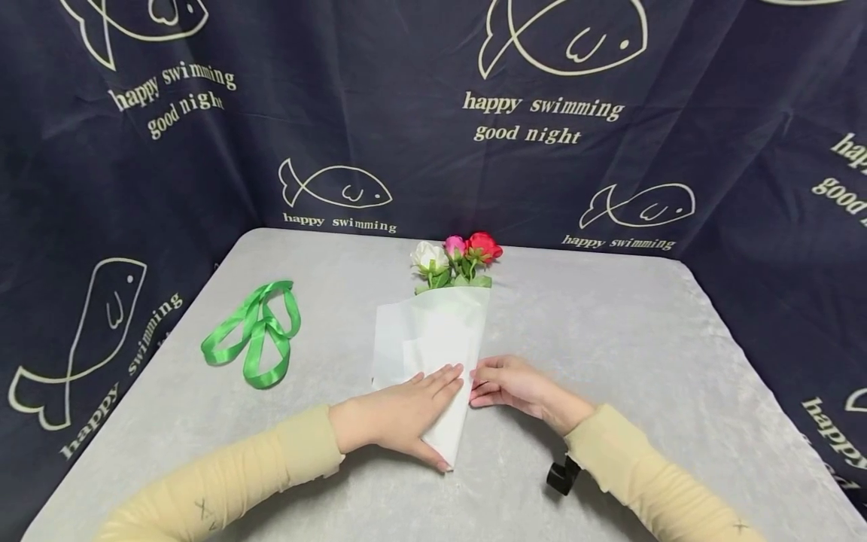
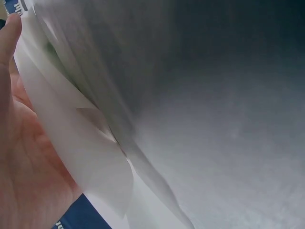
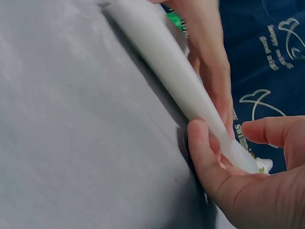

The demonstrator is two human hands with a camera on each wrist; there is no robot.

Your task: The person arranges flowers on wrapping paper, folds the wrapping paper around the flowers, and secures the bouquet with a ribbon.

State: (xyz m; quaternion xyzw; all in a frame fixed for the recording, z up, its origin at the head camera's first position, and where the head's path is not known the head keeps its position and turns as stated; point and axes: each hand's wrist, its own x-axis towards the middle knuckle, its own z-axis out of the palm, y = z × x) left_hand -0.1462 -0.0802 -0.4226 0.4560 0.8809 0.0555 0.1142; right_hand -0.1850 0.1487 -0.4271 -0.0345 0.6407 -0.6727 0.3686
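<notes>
A white paper wrap (image 1: pixel 440 331), folded into a cone, lies on the table with its narrow end toward me. From its wide end emerge a white flower (image 1: pixel 430 256), a pink flower (image 1: pixel 455 245) and a red flower (image 1: pixel 484 247) with green leaves. My left hand (image 1: pixel 416 410) presses on the lower part of the cone, fingers spread and thumb near its tip. Along the right edge, my right hand (image 1: pixel 511 385) touches the paper with its fingertips. The right wrist view shows the rolled edge (image 3: pixel 167 67) between its parted fingers. Wrapped stems are hidden.
A loosely looped green ribbon (image 1: pixel 260 335) lies on the left of the grey table cover (image 1: pixel 596 324). A small black object (image 1: pixel 562 478) shows beside the right sleeve. Behind the table hangs a dark blue cloth (image 1: pixel 420 135) printed with fish.
</notes>
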